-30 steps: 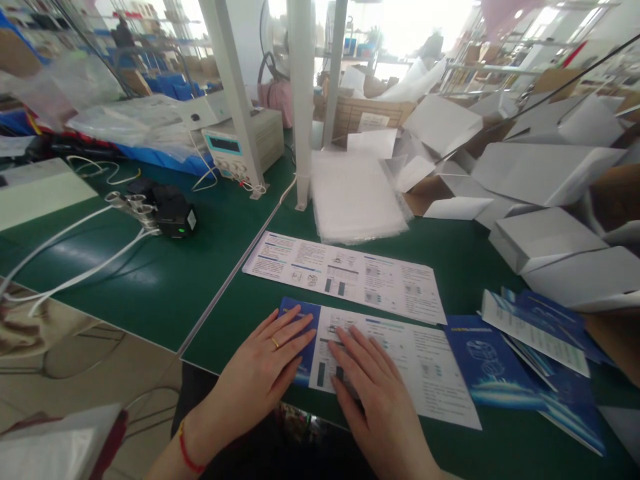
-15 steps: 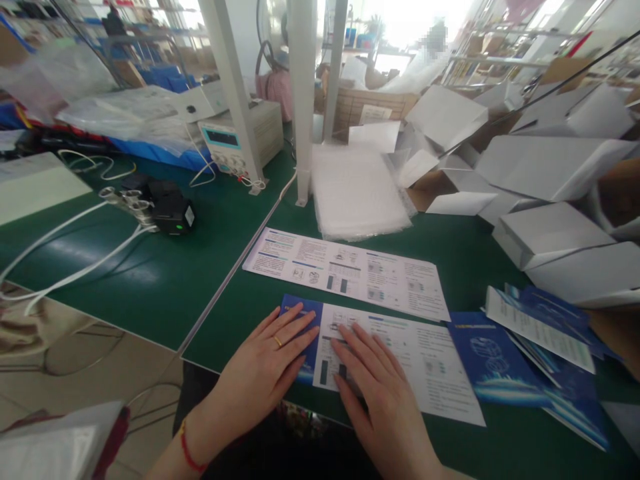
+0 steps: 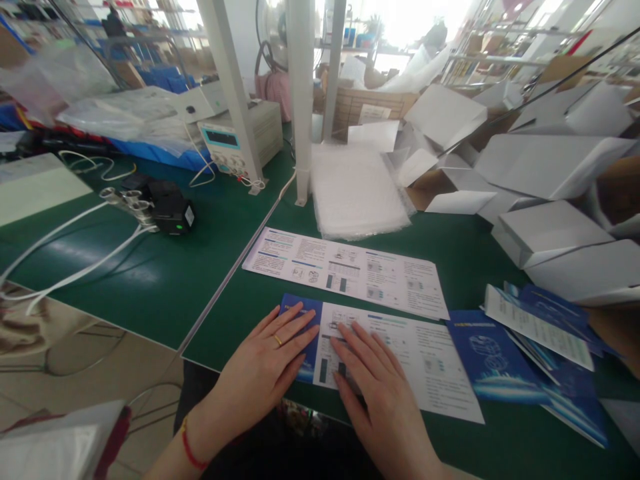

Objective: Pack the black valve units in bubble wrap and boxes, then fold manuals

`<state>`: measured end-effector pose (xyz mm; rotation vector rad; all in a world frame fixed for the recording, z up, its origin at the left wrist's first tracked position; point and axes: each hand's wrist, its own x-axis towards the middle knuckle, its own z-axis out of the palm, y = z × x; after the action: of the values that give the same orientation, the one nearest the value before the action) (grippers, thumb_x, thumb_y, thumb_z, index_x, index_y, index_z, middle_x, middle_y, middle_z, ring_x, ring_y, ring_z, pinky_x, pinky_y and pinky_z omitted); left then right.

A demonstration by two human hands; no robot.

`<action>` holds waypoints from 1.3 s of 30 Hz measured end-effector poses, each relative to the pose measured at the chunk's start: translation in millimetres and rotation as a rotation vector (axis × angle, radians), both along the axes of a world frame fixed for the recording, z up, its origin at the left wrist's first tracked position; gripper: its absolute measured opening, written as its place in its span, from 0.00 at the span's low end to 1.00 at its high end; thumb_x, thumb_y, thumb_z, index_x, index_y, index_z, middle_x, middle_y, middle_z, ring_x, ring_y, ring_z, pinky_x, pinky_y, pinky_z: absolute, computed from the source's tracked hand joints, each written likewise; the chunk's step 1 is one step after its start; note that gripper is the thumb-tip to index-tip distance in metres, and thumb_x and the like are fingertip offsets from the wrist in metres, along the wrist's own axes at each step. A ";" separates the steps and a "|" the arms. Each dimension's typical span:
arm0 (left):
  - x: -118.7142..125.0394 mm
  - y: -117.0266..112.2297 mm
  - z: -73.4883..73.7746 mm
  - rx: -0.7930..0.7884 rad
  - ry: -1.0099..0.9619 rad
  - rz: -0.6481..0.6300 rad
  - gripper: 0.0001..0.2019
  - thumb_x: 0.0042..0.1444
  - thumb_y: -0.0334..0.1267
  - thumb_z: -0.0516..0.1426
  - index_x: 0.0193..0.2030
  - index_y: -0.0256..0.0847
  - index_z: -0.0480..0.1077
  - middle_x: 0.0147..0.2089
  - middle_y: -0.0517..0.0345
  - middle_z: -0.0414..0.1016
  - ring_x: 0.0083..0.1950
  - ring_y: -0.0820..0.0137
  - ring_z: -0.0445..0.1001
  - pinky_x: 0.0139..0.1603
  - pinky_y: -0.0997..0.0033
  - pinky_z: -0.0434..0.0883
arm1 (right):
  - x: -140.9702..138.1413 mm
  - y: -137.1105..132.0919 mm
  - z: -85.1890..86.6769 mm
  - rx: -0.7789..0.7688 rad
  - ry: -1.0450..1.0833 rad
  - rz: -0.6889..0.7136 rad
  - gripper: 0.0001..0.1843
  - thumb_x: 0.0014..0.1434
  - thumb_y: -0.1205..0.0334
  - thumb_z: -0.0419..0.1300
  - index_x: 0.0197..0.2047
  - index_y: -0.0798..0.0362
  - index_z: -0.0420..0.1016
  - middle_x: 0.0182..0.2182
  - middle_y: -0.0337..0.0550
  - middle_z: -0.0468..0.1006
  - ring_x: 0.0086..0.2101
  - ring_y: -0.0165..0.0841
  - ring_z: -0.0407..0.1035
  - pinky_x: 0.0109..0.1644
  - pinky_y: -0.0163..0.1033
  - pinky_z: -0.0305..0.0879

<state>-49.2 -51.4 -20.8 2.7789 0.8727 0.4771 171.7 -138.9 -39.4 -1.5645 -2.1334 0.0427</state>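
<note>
My left hand (image 3: 263,367) lies flat, fingers spread, on the folded-over blue panel (image 3: 300,327) of a printed leaflet (image 3: 425,363) at the near edge of the green bench. My right hand (image 3: 377,387) also lies flat beside it, fingers stretched out, pressing the white printed part just right of the fold. A second leaflet (image 3: 350,270) lies unfolded a little farther away. Folded blue leaflets (image 3: 493,360) are piled to the right.
A stack of clear bags (image 3: 353,190) lies behind the leaflets by a white post (image 3: 300,100). White boxes (image 3: 550,230) heap up at the right. At the left are a black device (image 3: 173,210) with white cables and a power supply (image 3: 240,143).
Both hands have stayed pressed flat on the leaflet; only the view has shifted slightly.
</note>
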 end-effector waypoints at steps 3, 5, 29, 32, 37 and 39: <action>-0.1 0.4 -0.2 0.012 0.009 -0.003 0.21 0.69 0.29 0.52 0.67 0.41 0.69 0.72 0.49 0.69 0.74 0.55 0.65 0.71 0.40 0.67 | 0.4 0.4 0.3 0.000 -0.001 0.003 0.22 0.70 0.69 0.52 0.65 0.54 0.70 0.66 0.47 0.71 0.66 0.46 0.65 0.63 0.62 0.73; -0.4 0.3 -0.8 0.013 0.015 -0.002 0.21 0.69 0.29 0.52 0.67 0.40 0.69 0.72 0.49 0.69 0.74 0.54 0.65 0.71 0.40 0.67 | 0.5 0.4 0.3 -0.007 -0.003 0.004 0.22 0.70 0.69 0.52 0.65 0.54 0.70 0.67 0.47 0.71 0.66 0.46 0.65 0.63 0.63 0.73; -1.3 -0.6 -5.2 -0.030 -0.072 0.002 0.22 0.69 0.30 0.53 0.68 0.41 0.68 0.70 0.49 0.71 0.73 0.57 0.66 0.73 0.42 0.66 | -22.8 10.6 8.2 0.042 0.119 0.100 0.20 0.68 0.74 0.54 0.57 0.50 0.80 0.56 0.40 0.82 0.59 0.39 0.74 0.67 0.50 0.68; -7.6 -1.9 -3.7 -0.053 -0.114 0.010 0.19 0.70 0.32 0.53 0.66 0.40 0.70 0.68 0.49 0.73 0.71 0.59 0.69 0.73 0.44 0.65 | -22.8 11.0 8.9 0.033 0.105 0.087 0.21 0.67 0.74 0.53 0.57 0.50 0.80 0.56 0.39 0.82 0.58 0.39 0.74 0.66 0.49 0.68; -26.5 0.1 -0.4 -0.094 -0.221 0.029 0.15 0.72 0.32 0.52 0.59 0.44 0.76 0.58 0.56 0.82 0.63 0.64 0.78 0.78 0.44 0.53 | -20.6 11.2 9.0 -0.018 0.126 0.095 0.22 0.67 0.74 0.54 0.58 0.48 0.80 0.56 0.39 0.82 0.58 0.39 0.75 0.66 0.49 0.68; -30.4 6.5 1.1 -0.119 -0.211 0.028 0.16 0.72 0.32 0.51 0.60 0.45 0.76 0.58 0.56 0.82 0.64 0.64 0.77 0.79 0.43 0.50 | -19.8 11.2 8.5 -0.003 0.133 0.100 0.22 0.66 0.74 0.54 0.58 0.48 0.79 0.56 0.38 0.82 0.58 0.39 0.75 0.65 0.49 0.69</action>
<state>-79.6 -44.8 -19.7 2.5551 0.8621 0.6849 151.9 -127.7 -31.0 -1.4145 -2.1059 0.1787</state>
